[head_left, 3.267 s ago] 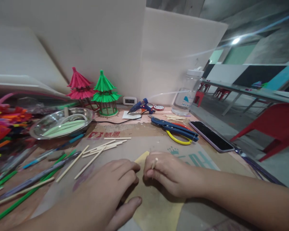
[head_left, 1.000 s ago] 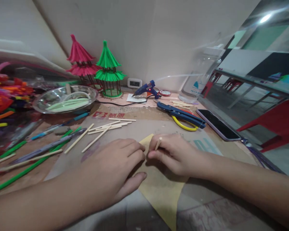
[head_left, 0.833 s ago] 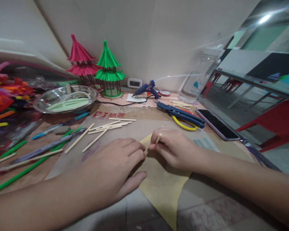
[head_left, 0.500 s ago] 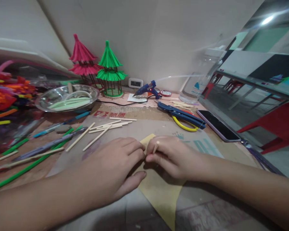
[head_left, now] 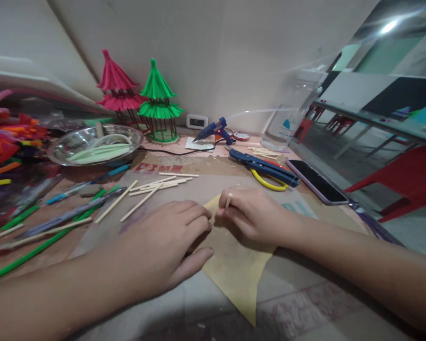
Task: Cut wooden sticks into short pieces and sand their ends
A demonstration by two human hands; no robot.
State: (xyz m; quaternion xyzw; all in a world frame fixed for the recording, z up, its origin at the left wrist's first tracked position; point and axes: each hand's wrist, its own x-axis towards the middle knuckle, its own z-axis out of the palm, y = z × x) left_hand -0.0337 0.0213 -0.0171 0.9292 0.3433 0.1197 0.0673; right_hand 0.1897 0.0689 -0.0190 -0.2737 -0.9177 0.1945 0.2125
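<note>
A yellow sheet with pointed corners, paper or thin cloth, lies in front of me. My left hand rests palm down on its left edge, fingers slightly bent and thumb held apart, with nothing visible in it. Just to the right, my right hand is closed in a pinch around a short wooden stick, whose pale end pokes up between thumb and fingers. The stick's lower end is hidden by the hand. Several loose wooden sticks lie beyond my left hand.
At the back stand a green pagoda model, a red one, a glue gun and a clear jug. A metal bowl sits left; blue cutters and a phone lie right, pens at left.
My right hand, still pinching the stick, has shifted slightly up and away from my left hand, showing more of the yellow sheet between them. The left hand stays nearly in place.
</note>
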